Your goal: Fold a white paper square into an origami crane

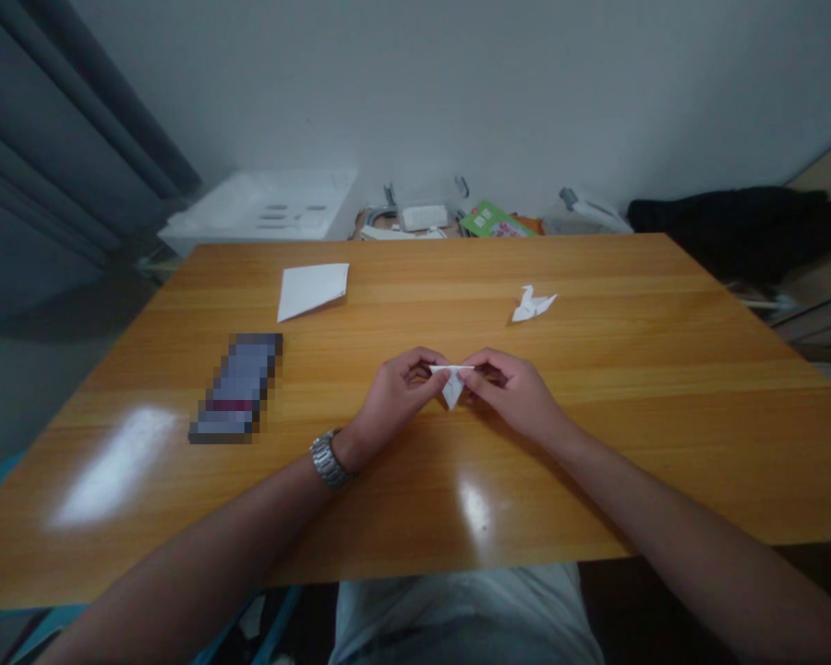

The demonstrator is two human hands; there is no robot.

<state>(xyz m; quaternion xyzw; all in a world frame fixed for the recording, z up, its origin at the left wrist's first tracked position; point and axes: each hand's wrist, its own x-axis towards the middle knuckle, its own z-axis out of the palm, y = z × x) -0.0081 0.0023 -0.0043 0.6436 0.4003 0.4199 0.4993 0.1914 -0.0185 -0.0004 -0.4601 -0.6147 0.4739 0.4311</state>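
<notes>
Both hands meet at the middle of the wooden table (596, 443). A small white folded paper (451, 383), triangular and pointing down, is pinched between them. My left hand (394, 397), with a metal watch on its wrist, grips the paper's left corner. My right hand (509, 392) grips the right corner. A finished white folded paper figure (532, 304) rests on the table beyond my right hand. A larger folded white sheet (311, 289) lies at the far left.
A pixelated dark flat object (237, 388) lies on the table left of my hands. Behind the table are a white box (263, 211), a green booklet (491, 222), cluttered small items and dark cloth (740, 226) at the right. A curtain hangs at left.
</notes>
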